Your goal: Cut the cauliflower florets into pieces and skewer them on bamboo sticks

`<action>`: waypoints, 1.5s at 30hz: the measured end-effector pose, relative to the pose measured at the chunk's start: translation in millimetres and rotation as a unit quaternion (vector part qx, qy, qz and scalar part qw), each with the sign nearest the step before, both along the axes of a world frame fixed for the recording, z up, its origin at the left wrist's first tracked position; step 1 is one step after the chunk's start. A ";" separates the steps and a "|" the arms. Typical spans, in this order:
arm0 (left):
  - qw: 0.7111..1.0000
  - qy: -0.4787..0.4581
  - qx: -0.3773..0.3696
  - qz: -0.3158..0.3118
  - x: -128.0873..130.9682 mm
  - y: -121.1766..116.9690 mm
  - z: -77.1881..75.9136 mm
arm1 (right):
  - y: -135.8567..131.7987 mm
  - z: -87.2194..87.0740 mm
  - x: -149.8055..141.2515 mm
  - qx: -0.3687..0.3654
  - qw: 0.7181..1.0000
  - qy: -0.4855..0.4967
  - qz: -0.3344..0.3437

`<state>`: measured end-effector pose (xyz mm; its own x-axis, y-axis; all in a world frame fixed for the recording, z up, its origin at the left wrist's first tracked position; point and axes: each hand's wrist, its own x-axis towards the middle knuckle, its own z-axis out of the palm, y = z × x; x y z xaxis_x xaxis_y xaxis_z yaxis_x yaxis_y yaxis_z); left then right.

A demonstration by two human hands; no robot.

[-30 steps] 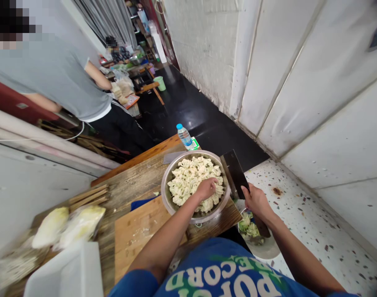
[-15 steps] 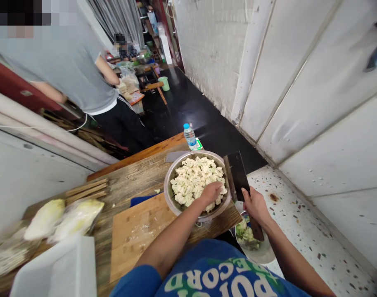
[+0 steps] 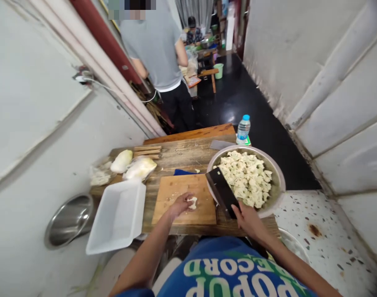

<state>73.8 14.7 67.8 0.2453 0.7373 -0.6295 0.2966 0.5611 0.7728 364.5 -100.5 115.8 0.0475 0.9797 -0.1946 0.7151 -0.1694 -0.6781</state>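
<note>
My left hand (image 3: 182, 203) is closed on a small white cauliflower floret (image 3: 192, 202) over the wooden cutting board (image 3: 168, 212). A few pale crumbs lie on the board beside it. In my right hand (image 3: 248, 219) is a cleaver (image 3: 222, 190) with a wide dark blade. The blade is held between the board and a large metal basin (image 3: 278, 177), overlapping the basin's left rim in view. Cut cauliflower (image 3: 247, 175) fills the basin. My right fingers wrap round the cleaver near the blade's heel.
Left of the board are a white plastic bin (image 3: 114, 222), wrapped cabbages (image 3: 140, 168) and a metal bowl (image 3: 67, 225). Behind the basin stand a water bottle (image 3: 243, 128) and a flat grey blade (image 3: 221, 144). A person in grey (image 3: 155, 49) stands beyond the table.
My left hand has moved from the basin to the board, now with a floret. The cleaver has swung leftward from the basin's right side to its left. The view has turned left.
</note>
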 end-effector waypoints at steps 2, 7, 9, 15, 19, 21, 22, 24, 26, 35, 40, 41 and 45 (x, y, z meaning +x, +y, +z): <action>0.981 0.160 0.097 -0.050 -23.4 -0.4 -17.0 | 8.9 -5.7 -25.0 -0.028 0.993 -0.060 0.095; 0.923 0.294 0.204 -0.139 -38.9 8.4 -41.6 | 21.9 -15.9 -64.0 -0.098 0.959 -0.137 0.226; 0.913 0.292 0.264 -0.105 -38.9 4.8 -45.5 | 23.6 -19.1 -71.1 -0.109 0.950 -0.157 0.246; 0.877 0.320 0.358 0.024 -41.4 -34.5 -55.7 | 24.3 -29.8 -77.0 -0.107 0.935 -0.202 0.272; 0.899 0.272 0.339 0.049 -38.0 -43.9 -63.9 | 25.6 -35.5 -77.2 -0.096 0.931 -0.211 0.283; 0.904 0.249 0.344 0.040 -36.6 -41.1 -67.6 | 26.5 -36.7 -77.6 -0.099 0.930 -0.211 0.284; 0.906 0.245 0.344 0.035 -36.6 -39.0 -69.2 | 26.9 -36.9 -77.9 -0.103 0.930 -0.210 0.283; 0.906 0.249 0.341 0.027 -38.2 -35.1 -72.2 | 27.6 -36.8 -78.7 -0.110 0.931 -0.203 0.281; 0.908 0.252 0.335 0.023 -41.1 -32.4 -75.0 | 28.5 -36.4 -79.5 -0.109 0.932 -0.197 0.285; 0.921 0.245 0.301 0.038 -43.4 -31.1 -82.5 | 34.3 -31.7 -83.4 -0.125 0.933 -0.181 0.286; 0.916 0.267 0.297 0.031 -39.8 -31.1 -77.1 | 31.8 -37.3 -85.6 -0.103 0.929 -0.199 0.294; 0.917 0.270 0.293 0.029 -39.1 -30.7 -75.4 | 31.2 -39.1 -86.0 -0.099 0.927 -0.204 0.297; 0.913 0.298 0.278 0.014 -37.4 -28.5 -70.2 | 27.9 -44.7 -88.8 -0.097 0.925 -0.212 0.301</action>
<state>36.4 -13.7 -2.4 -0.0429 0.9844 -0.1708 0.7494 0.1447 0.6461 275.7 -72.6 71.1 -0.3836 0.8019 -0.4580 0.9136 0.2573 -0.3148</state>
